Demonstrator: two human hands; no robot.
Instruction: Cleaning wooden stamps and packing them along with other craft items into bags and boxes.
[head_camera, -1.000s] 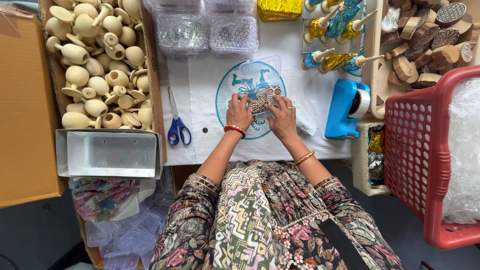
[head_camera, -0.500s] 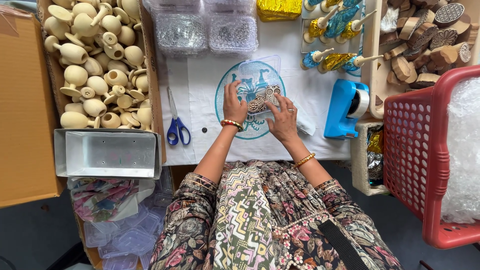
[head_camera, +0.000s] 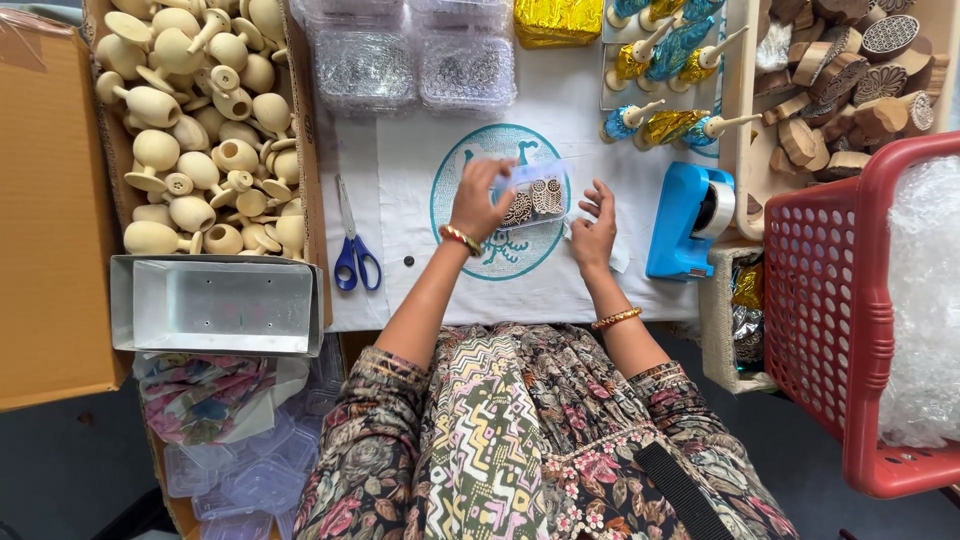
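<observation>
While we look straight down from the head camera, we see the left hand (head_camera: 478, 200) closed on the left end of a small clear plastic box (head_camera: 535, 192), its fingers curled over the lid edge and lifting that side off the white cloth (head_camera: 420, 150) that covers the counter. Inside the box lie carved wooden stamps (head_camera: 537, 199), pale and oval, packed side by side. The right hand (head_camera: 594, 225) is released, fingers spread and slightly bent, just beside the box at its 4 o'clock; whether its fingertips touch the box we cannot tell. Both hands work over a teal round print (head_camera: 452, 225) on the cloth.

At 9 o'clock from the box, well apart, blue-handled scissors (head_camera: 352, 245) lie flat on the cloth. Beyond them, at 10 o'clock, a cardboard carton (head_camera: 305, 150) holds a heap of unpainted wooden rattles (head_camera: 195, 130), and a metal tray (head_camera: 218, 305) sits below it. At 12 o'clock stand stacked clear boxes (head_camera: 415, 65) with a gold foil pack (head_camera: 557, 18) beside them. At 1 o'clock lie foil-wrapped rattles (head_camera: 668, 85) in blue and gold. At 3 o'clock a blue tape dispenser (head_camera: 688, 220) stands near the right hand, and past it a red plastic basket (head_camera: 840, 300) holds bubble wrap (head_camera: 925, 300). A wooden tray (head_camera: 740, 120) at 2 o'clock holds more carved blocks (head_camera: 850, 80).
</observation>
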